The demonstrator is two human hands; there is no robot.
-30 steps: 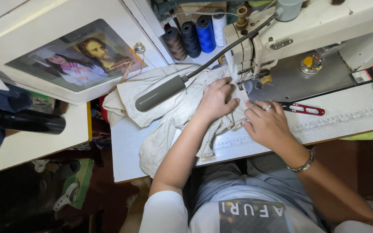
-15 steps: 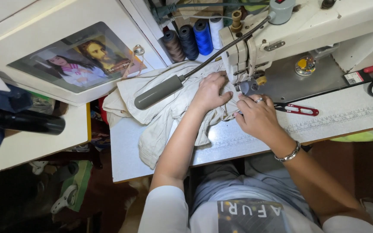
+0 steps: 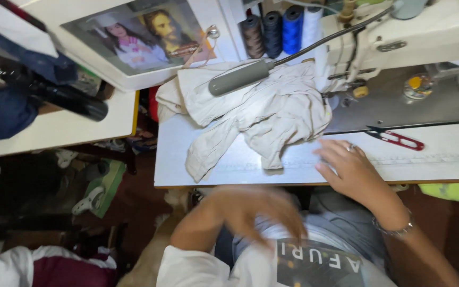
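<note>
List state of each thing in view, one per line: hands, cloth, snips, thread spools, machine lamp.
left hand: blurred, off the table, near the torso, holding nothing.
right hand: flat on the table edge, beside the cloth, empty.
beige cloth: crumpled, lying on the table by the needle area.
red thread snips: lying flat, untouched.
thread spools: upright in a row.
grey lamp: resting over the cloth.

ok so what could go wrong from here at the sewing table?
The cloth hangs over the table edge with neither hand on it, so it may slide off. The right hand lies near the red snips, a possible nick. The left hand is blurred, off the table.
</note>
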